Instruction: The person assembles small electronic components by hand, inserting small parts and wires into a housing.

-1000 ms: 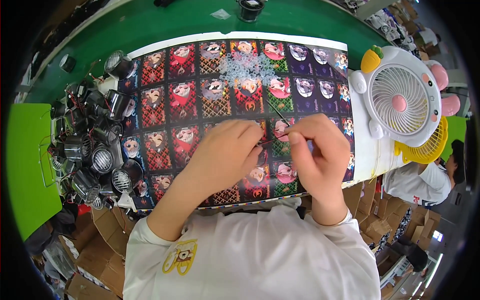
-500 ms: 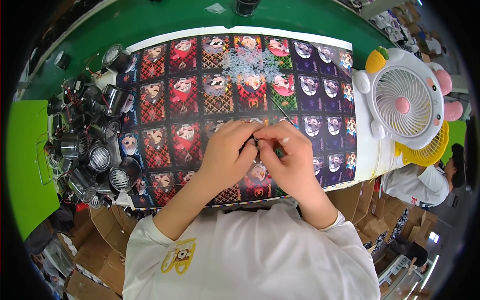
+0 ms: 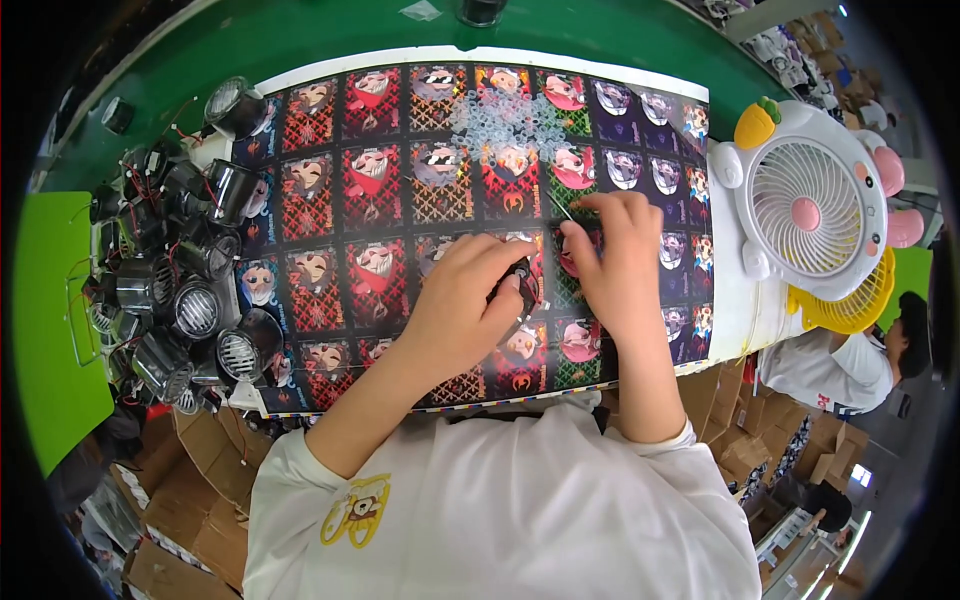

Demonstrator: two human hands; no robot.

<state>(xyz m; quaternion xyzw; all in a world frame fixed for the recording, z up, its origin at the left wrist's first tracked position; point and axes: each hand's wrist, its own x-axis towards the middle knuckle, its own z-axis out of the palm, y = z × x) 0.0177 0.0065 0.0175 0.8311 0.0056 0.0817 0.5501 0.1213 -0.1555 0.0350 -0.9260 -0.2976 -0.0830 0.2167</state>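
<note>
A small black part [image 3: 524, 280], gripped in the left hand [image 3: 462, 305] above the patterned mat [image 3: 330, 200], sits alone as the right hand [image 3: 620, 265], pinching a thin tool [image 3: 560, 207], has moved away toward the clear rings [image 3: 510, 120] since half a second ago.

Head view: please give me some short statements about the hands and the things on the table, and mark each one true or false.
1. The left hand holds a small dark part. True.
2. The right hand rests on the white fan. False: it is over the printed sheet, apart from the fan.
3. A pile of dark round parts with wires lies at the person's left. True.
4. The small clear rings lie on the green table. False: they lie on the printed sheet.
5. The right hand's fingers pinch a thin tool. True.
</note>
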